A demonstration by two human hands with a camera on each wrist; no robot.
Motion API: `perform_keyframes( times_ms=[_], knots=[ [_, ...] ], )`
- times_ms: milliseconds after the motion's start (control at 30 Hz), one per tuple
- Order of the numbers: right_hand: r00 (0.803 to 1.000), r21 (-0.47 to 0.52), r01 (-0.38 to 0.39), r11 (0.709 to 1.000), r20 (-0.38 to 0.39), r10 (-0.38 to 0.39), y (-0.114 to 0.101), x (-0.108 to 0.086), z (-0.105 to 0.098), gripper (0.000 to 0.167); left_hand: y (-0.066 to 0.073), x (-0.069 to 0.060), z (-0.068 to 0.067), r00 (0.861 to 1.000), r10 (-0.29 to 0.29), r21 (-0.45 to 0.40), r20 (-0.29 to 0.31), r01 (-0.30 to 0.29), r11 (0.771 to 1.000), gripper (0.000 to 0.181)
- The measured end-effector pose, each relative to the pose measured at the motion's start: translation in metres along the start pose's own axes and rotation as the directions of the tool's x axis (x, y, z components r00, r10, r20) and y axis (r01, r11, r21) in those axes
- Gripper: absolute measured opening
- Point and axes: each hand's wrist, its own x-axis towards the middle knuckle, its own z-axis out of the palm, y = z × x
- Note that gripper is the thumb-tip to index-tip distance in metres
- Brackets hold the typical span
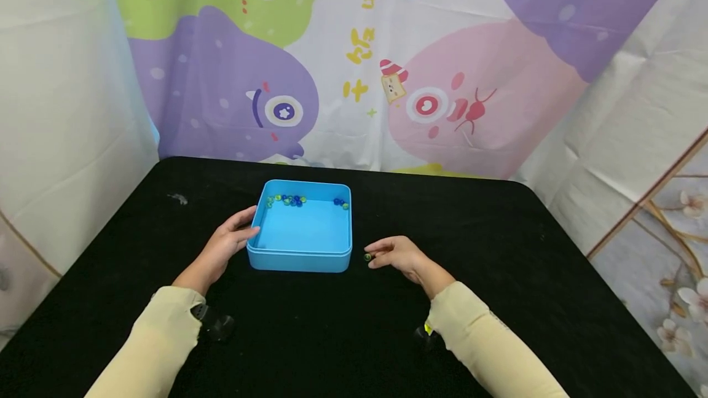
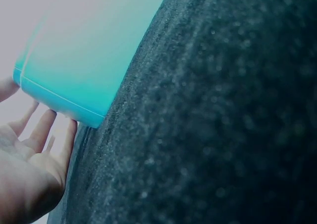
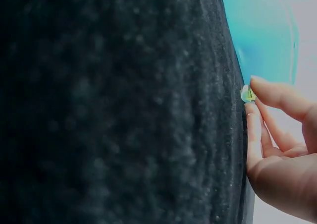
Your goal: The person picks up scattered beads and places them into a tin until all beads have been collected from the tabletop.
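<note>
A blue square box (image 1: 298,262) without a lid stands on the black table. Blue and yellow-green glass marbles (image 1: 293,201) lie inside along its far wall, several at the left and a few at the right. My left hand (image 1: 224,243) touches the box's left side, its fingers fairly straight against the wall in the left wrist view. To the right of the box, my right hand (image 1: 401,257) pinches one clear marble with yellow-green in it (image 3: 247,93) between thumb and fingertips. That marble is outside the box, close to the tabletop.
Black cloth covers the table (image 1: 470,220). A small pale mark (image 1: 178,199) shows at the far left of the cloth. Behind the table hangs a curtain (image 1: 354,97) with cartoon figures, and pale drapes flank both sides.
</note>
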Motion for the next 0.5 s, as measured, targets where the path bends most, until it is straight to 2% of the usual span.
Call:
perform_keyframes(
  times_ms=[133, 433, 500],
  knots=[
    [1.0, -0.049, 0.012, 0.999, 0.002, -0.012, 0.0002, 0.0024, 0.0015, 0.027, -0.0007, -0.0008, -0.0007, 1.0, 0.007, 0.005, 0.003, -0.007, 1.0, 0.061],
    [0.998, -0.182, 0.039, 0.982, -0.049, -0.049, -0.0009, 0.0036, 0.0067, 0.016, 0.002, -0.0024, -0.0007, 1.0, -0.007, -0.002, 0.008, 0.007, 1.0, 0.06],
    [0.997, -0.188, 0.03, 0.982, -0.062, -0.042, -0.0021, 0.004, 0.0074, 0.016, 0.0037, -0.0028, -0.001, 1.0, -0.01, -0.006, 0.009, 0.01, 1.0, 0.059]
  ],
)
